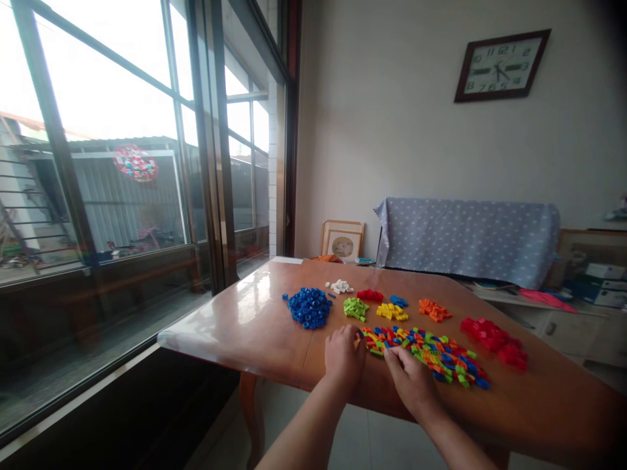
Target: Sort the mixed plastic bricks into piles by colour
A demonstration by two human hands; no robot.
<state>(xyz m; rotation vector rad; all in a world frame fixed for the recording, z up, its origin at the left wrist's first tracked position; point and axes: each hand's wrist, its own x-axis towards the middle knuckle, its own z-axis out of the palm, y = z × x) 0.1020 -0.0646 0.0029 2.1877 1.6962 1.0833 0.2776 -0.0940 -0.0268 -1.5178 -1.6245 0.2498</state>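
My left hand [344,354] is closed, fingers curled, at the left end of a mixed pile of coloured plastic building blocks [431,349]; whatever its fingertips hold is hidden. My right hand [412,380] pinches at the near edge of that pile, a small blue building block [386,344] showing at its fingertips. Sorted heaps lie around: blue blocks [309,308] to the left, green blocks [356,309], yellow blocks [392,312] and white blocks [341,286] behind, orange blocks [434,310] and red blocks [494,341] to the right.
A brown wooden table [245,326] under a clear glossy cover carries the heaps. Farther back are a small red heap [369,296] and a few light blue pieces [399,301]. Large windows [122,163] stand left; a cloth-draped object [465,238] sits behind the table.
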